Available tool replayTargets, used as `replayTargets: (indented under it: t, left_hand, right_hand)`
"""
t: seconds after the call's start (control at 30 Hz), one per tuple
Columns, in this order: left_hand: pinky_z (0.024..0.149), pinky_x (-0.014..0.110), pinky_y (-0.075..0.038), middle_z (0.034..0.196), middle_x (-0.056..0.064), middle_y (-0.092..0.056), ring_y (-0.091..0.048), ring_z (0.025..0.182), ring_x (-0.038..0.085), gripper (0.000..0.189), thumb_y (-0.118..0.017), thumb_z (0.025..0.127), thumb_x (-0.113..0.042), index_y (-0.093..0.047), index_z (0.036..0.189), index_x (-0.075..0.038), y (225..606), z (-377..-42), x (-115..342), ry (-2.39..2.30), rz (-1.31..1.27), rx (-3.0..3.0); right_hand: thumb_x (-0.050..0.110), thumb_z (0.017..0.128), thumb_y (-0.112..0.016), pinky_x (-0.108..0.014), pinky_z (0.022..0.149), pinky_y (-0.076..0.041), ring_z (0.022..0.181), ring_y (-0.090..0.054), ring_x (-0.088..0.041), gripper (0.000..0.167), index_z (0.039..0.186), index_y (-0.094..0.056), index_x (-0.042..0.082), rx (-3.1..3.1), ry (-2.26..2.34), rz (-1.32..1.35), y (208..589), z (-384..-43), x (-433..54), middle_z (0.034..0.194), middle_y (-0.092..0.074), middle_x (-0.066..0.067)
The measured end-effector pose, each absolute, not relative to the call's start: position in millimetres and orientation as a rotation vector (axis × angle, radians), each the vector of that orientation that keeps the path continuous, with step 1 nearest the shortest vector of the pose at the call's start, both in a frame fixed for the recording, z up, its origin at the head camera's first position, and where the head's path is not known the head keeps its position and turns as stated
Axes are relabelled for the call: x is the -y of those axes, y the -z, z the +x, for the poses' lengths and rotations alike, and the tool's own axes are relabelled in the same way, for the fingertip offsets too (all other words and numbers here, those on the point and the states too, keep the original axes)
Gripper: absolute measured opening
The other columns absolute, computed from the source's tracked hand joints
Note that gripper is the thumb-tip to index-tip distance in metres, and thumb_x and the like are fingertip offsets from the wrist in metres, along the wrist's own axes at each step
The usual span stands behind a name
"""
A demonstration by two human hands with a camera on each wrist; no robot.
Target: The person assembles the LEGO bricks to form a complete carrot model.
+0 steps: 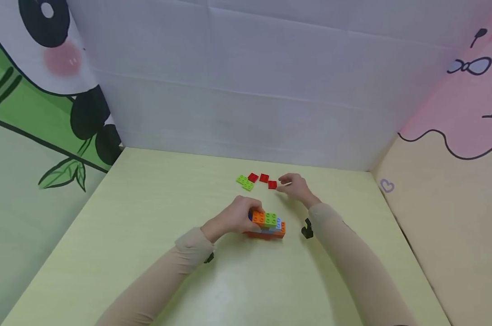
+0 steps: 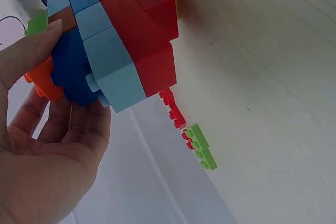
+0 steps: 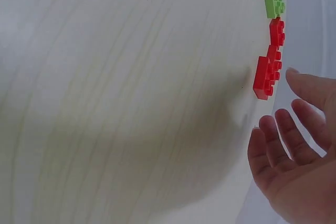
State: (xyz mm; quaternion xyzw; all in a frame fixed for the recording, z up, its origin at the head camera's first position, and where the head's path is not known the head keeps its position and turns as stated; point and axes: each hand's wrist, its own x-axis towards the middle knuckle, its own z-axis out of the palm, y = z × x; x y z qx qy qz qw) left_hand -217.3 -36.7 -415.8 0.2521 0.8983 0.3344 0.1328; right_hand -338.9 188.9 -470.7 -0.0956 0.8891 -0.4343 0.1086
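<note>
My left hand (image 1: 236, 214) grips a built stack of toy building bricks (image 1: 271, 221) standing on the table. In the left wrist view the stack (image 2: 113, 53) shows layers of red, light blue, dark blue and orange, with the thumb on one side and fingers curled round the other. My right hand (image 1: 297, 188) hovers beside the nearest red brick (image 1: 272, 184), fingers loosely bent and apart. In the right wrist view that red brick (image 3: 261, 77) lies just off the thumb and fingertips, with nothing in the hand (image 3: 302, 166).
Two more red bricks, one (image 1: 264, 178) in the middle and one (image 1: 252, 177) further left, lie near two light green bricks (image 1: 242, 179). The pale table (image 1: 168, 194) meets a white back wall (image 1: 229, 117) and a printed side wall (image 1: 445, 203).
</note>
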Motion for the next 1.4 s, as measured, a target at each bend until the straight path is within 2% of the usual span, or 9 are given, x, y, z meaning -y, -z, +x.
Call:
replayTargets:
  t: [0.33, 0.47, 0.7, 0.9, 1.1, 1.4]
  left_hand:
    - [0.079, 0.027, -0.046, 0.093, -0.011, -0.061, -0.054, 0.089, 0.013, 0.024, -0.082, 0.074, -0.016, -0.067, 0.093, -0.021, 416.6, -216.4, 37.3, -1.023, 0.693, -2.591]
    - [0.078, 0.027, -0.046, 0.092, -0.011, -0.061, -0.054, 0.088, 0.013, 0.024, -0.082, 0.074, -0.016, -0.067, 0.093, -0.021, 418.6, -215.0, 37.6, -1.046, 0.695, -2.588]
    - [0.077, 0.027, -0.046, 0.092, -0.011, -0.061, -0.054, 0.088, 0.013, 0.024, -0.082, 0.074, -0.016, -0.067, 0.093, -0.02, 420.7, -211.7, 38.4, -1.062, 0.703, -2.595]
    - [0.078, 0.028, -0.046, 0.095, -0.011, -0.062, -0.054, 0.09, 0.013, 0.025, -0.082, 0.075, -0.017, -0.068, 0.096, -0.019, 418.6, -211.7, 39.7, -1.085, 0.699, -2.586]
    - [0.08, 0.028, -0.045, 0.098, -0.011, -0.061, -0.054, 0.091, 0.012, 0.028, -0.082, 0.075, -0.019, -0.069, 0.1, -0.019, 419.5, -212.0, 41.5, -1.072, 0.693, -2.606]
    - [0.083, 0.031, -0.045, 0.102, -0.009, -0.061, -0.053, 0.093, 0.013, 0.031, -0.082, 0.076, -0.019, -0.069, 0.104, -0.019, 421.9, -211.2, 40.4, -1.084, 0.654, -2.6]
  right_hand:
    - [0.014, 0.087, -0.071, -0.043, 0.092, -0.044, 0.112, -0.052, -0.031, 0.051, 0.134, -0.052, 0.008, -2.647, 1.137, -0.274, 487.3, -352.0, -173.2, 0.131, -0.05, -0.015]
    - [0.019, 0.087, -0.071, -0.044, 0.093, -0.042, 0.11, -0.051, -0.028, 0.052, 0.135, -0.052, 0.01, -2.696, 1.055, -0.275, 495.2, -352.9, -167.6, 0.126, -0.053, -0.014]
    - [0.021, 0.087, -0.071, -0.041, 0.088, -0.041, 0.095, -0.045, -0.026, 0.043, 0.126, -0.06, 0.006, -2.79, 0.946, -0.336, 496.2, -347.1, -161.5, 0.11, -0.055, -0.01]
    - [0.021, 0.086, -0.073, -0.039, 0.083, -0.043, 0.092, -0.049, -0.026, 0.037, 0.118, -0.062, 0.005, -2.79, 0.913, -0.302, 490.7, -343.9, -163.5, 0.104, -0.056, -0.01]
    - [0.025, 0.085, -0.074, -0.038, 0.087, -0.044, 0.099, -0.052, -0.025, 0.039, 0.116, -0.059, 0.007, -2.734, 0.96, -0.243, 483.3, -339.3, -174.6, 0.11, -0.058, -0.007]
    - [0.024, 0.084, -0.075, -0.038, 0.085, -0.047, 0.098, -0.058, -0.023, 0.04, 0.119, -0.064, 0.007, -2.714, 1.064, -0.47, 458.7, -319.4, -191.4, 0.11, -0.064, -0.005]
